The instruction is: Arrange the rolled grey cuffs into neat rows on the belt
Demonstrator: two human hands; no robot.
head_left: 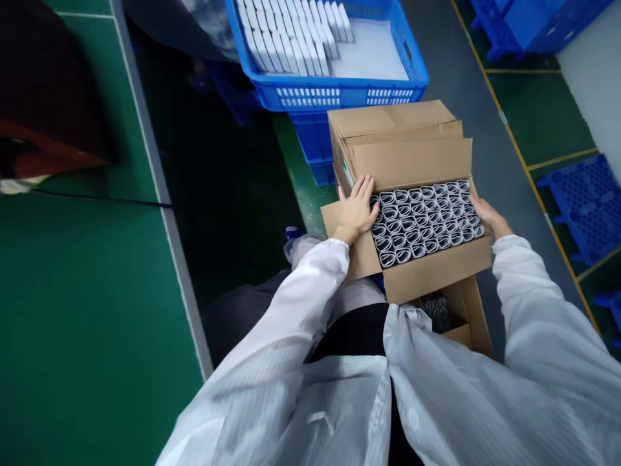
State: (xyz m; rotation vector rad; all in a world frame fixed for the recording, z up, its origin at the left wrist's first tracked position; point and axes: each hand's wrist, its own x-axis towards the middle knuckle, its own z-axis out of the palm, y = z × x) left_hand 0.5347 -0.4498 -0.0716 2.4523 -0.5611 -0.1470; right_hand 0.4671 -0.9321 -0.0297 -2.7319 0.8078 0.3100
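An open cardboard box [436,268] sits in front of me, packed with several rows of grey rolled pieces [424,220] standing on end. My left hand [356,210] lies flat against the left end of the rows, fingers spread, over the box's left flap. My right hand [490,217] presses against the right end of the rows at the box's right wall. Both hands squeeze the packed block from its sides; whether it is lifted I cannot tell. White sleeves cover both arms.
A second cardboard box [460,317] with similar grey pieces stands below, nearer me. A closed carton [388,123] lies behind. A blue crate [339,94] holds white boxes [291,39]. A green table [87,310] is on the left, blue pallets [587,200] on the right.
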